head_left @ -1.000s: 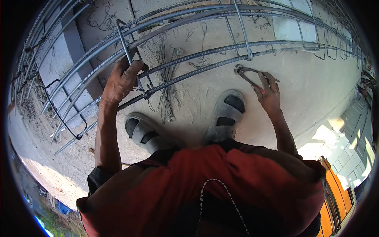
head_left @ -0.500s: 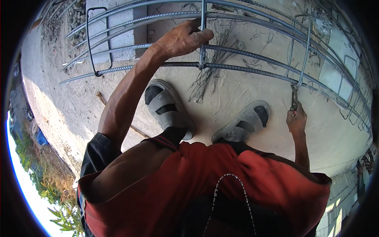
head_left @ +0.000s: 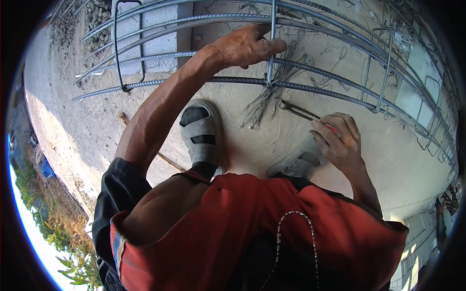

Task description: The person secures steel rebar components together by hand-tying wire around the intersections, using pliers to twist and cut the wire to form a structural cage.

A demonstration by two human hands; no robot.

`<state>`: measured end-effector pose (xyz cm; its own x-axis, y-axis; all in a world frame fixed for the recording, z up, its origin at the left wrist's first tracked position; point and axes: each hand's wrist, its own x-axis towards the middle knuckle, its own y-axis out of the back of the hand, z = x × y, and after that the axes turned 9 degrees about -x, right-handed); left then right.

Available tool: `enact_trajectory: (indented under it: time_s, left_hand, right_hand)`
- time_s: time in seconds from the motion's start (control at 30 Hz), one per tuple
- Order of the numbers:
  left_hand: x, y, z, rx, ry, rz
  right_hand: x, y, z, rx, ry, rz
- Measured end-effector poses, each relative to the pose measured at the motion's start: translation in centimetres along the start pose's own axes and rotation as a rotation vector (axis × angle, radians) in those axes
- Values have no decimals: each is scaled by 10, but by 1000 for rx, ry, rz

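A cage of ribbed steel bars [head_left: 315, 89] spans the upper part of the view, with square stirrups set across it. My left hand [head_left: 250, 46] is closed around the middle stirrup [head_left: 272, 68], thumb over its upright; part of the fingers is hidden behind it. Lower and to the right, my right hand [head_left: 340, 138] grips a pair of pincers [head_left: 303, 112] by the handles. Their head points left, just short of the lowest bar and apart from it. Dark tie wire [head_left: 124, 88] shows where the left stirrup [head_left: 117, 48] meets that bar.
Loose wires [head_left: 264, 109] lie bundled on the concrete floor beneath the cage. A pale block [head_left: 160, 43] stands behind the bars at upper left. My sandalled feet [head_left: 201, 131] are close below the cage. A thin stick [head_left: 170, 162] lies by my left foot.
My right hand has drawn the pincers away from the right stirrup and swung them left toward the middle one. My left hand stays on the middle stirrup; the view has shifted slightly.
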<state>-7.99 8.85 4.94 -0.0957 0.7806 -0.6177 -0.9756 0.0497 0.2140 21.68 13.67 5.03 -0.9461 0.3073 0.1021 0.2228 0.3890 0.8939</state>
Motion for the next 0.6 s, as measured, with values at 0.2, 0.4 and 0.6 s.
enact_trajectory:
  time_s: [0.2,0.4,0.6]
  left_hand:
    - [4,5,4,-39,-23,-150]
    - [7,13,0,-68,-4,-255]
    - [9,10,9,-91,-2,-320]
  right_hand:
    - [93,8,-41,-399,445,147]
    - [108,-1,-52,-672,444,-2]
    - [113,12,-77,-891,346,-191]
